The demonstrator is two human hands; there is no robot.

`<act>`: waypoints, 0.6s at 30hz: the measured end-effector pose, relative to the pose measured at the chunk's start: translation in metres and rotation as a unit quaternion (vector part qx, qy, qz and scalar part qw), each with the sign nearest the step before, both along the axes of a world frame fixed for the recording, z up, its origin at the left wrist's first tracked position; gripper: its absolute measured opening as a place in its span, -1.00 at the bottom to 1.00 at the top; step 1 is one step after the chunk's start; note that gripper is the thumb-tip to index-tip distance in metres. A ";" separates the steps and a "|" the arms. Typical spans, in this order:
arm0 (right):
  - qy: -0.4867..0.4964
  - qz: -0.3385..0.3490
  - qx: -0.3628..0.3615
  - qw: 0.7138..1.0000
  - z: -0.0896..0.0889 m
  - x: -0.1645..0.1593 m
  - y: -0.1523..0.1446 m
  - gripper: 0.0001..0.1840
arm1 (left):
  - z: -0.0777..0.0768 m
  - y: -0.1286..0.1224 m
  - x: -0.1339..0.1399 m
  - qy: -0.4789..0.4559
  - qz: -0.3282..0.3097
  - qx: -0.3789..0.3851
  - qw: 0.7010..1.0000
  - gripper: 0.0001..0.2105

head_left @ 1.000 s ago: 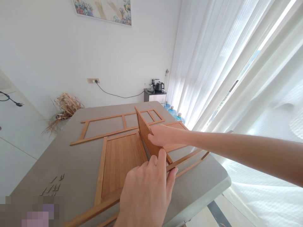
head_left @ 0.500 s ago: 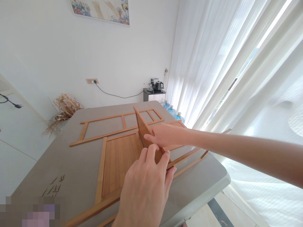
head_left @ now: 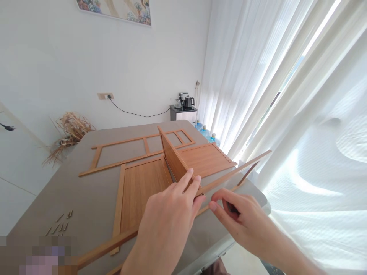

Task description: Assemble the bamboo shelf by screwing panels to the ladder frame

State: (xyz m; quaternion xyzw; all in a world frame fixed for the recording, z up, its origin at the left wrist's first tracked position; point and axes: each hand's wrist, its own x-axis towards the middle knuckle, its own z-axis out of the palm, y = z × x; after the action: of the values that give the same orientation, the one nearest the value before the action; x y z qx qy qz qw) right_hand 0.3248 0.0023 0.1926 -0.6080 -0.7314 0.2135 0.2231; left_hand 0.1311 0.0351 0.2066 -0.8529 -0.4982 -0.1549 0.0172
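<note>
A wooden panel (head_left: 172,156) stands on edge, nearly upright, against a long wooden frame (head_left: 229,175) that runs from lower left to right. My left hand (head_left: 169,217) is closed round the panel's near end where it meets the frame rail. My right hand (head_left: 243,217) is just right of that joint, thumb and forefinger nearly together. Something dark shows inside its curled fingers, too hidden to name. A flat wooden panel (head_left: 143,187) lies left of the upright one, and another panel (head_left: 205,158) lies to its right.
A ladder-like wooden frame (head_left: 119,164) lies at the back of the grey table (head_left: 88,202). Several small metal screws or pins (head_left: 61,227) lie at the left. Beyond are water bottles (head_left: 205,131), a stand with a kettle (head_left: 188,102) and white curtains (head_left: 237,76).
My right hand has drawn back from the upright panel's far side to the near joint, its fingers now curled. My left hand stays on the panel's near end.
</note>
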 end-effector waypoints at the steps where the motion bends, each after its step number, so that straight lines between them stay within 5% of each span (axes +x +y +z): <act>1: 0.022 -0.012 0.013 1.000 -0.007 -0.005 0.001 -0.66 | 0.000 0.000 -0.001 0.002 -0.005 0.002 1.000 -0.65; 6: 0.062 -0.066 0.090 0.992 -0.017 -0.023 0.006 -0.67 | -0.003 -0.002 -0.003 0.023 -0.014 0.011 1.000 -0.60; 11: 0.058 -0.083 0.092 0.991 -0.029 -0.012 0.001 -0.66 | -0.002 -0.007 0.001 0.052 -0.004 0.016 0.999 -0.63; 18: -0.076 -0.013 -0.017 0.997 -0.100 -0.001 0.021 -0.77 | -0.001 -0.010 0.002 0.045 -0.009 0.029 0.999 -0.66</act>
State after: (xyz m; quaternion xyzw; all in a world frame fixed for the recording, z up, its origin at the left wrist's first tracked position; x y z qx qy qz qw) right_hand 0.3243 0.0237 0.0928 -0.6360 -0.7343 0.1762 0.1589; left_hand 0.1326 0.0251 0.2058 -0.8624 -0.4849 -0.1310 0.0626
